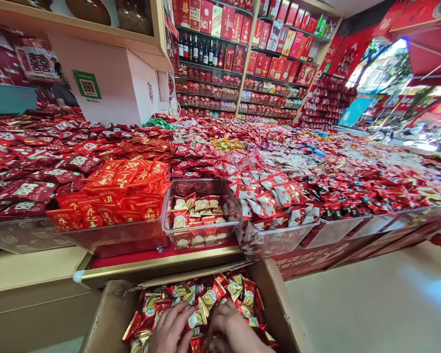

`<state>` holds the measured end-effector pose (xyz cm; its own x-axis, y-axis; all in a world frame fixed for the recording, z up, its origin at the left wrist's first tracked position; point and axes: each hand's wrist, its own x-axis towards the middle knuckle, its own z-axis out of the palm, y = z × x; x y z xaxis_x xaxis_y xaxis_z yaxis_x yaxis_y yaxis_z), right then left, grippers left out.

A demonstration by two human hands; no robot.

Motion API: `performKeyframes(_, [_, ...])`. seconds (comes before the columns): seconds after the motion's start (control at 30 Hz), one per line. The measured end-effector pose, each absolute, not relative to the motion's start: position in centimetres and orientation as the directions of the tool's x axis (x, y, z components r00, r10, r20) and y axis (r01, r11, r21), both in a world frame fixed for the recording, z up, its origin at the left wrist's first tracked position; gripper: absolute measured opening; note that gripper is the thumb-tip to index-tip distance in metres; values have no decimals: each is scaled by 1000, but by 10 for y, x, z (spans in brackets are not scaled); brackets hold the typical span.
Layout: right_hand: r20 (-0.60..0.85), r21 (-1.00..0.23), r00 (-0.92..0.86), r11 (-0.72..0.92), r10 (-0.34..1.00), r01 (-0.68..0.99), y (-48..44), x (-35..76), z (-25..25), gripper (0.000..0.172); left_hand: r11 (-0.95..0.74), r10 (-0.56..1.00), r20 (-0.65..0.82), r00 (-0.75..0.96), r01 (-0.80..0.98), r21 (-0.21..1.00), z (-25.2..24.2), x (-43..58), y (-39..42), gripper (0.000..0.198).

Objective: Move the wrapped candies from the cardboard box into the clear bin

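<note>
A cardboard box (282,304) stands low in front of me, filled with small red and gold wrapped candies (250,296). Both my hands are down among them. My left hand (171,331) lies over the candies with its fingers stretched out and apart. Close to its right, my right hand (231,326) is curled downward, its fingertips hidden, so what they grip cannot be made out. One candy (196,318) shows between the two hands. Just beyond the box, a clear plastic bin (202,235) is partly filled with matching wrapped candies.
Clear bins of orange-red packets (113,196) and white-and-red packets (279,196) flank that bin. A gold-edged counter rim (161,265) runs behind the box. A white stand with a QR code (88,86) rises at left; shelves of bottles (201,50) and red boxes line the back.
</note>
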<state>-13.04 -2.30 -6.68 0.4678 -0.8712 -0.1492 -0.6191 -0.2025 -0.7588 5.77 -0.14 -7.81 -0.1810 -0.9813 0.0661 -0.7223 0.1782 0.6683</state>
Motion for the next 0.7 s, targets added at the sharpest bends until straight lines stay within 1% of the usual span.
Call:
performKeyframes(0.03, [-116,-834,404,-132,-907,-536,-24,-132,-57,7,111,-991,38,-131,-616,780,-73,54,0,36])
performKeyframes(0.07, [-109,-899,341,-54,-934,-434,-25,-132,-47,12,21,-995,-27,-97,-469,883,-66,49,1,42])
performKeyframes(0.1, [-125,-946,291,25,-948,-323,-26,-132,-36,19,-82,-991,-109,-75,-301,950,-57,42,1,49])
performKeyframes(0.13, [-148,-973,256,93,-955,-213,-28,-130,-27,26,-193,-975,-203,-87,-107,975,-47,35,0,53])
performKeyframes(0.17, [-165,-984,241,142,-956,-109,-30,-128,-19,33,-281,-952,-272,-142,48,959,-36,28,-2,54])
performKeyframes(0.2, [-172,-985,231,173,-958,-16,-33,-126,-11,37,-329,-940,-311,-143,125,936,-26,22,-5,53])
performKeyframes(0.27, [-198,-967,220,227,-955,117,-37,-122,0,41,-395,-918,-379,-116,186,900,-8,15,-11,53])
performKeyframes(0.33, [-241,-939,221,285,-945,195,-39,-120,7,42,-424,-906,-415,-83,212,881,4,13,-16,51])
performKeyframes(0.43, [-281,-896,224,339,-933,287,-40,-119,12,40,-433,-901,-425,-87,240,869,11,17,-20,48])
performKeyframes(0.5, [-284,-875,223,347,-933,337,-40,-118,11,38,-406,-913,-403,-64,248,880,11,18,-20,47])
performKeyframes(0.6, [-264,-884,219,326,-939,335,-40,-118,7,36,-380,-921,-390,-7,234,895,7,16,-19,50])
performKeyframes(0.7, [-222,-932,167,260,-961,254,-39,-117,3,39,-341,-932,-360,36,242,908,2,12,-17,49])
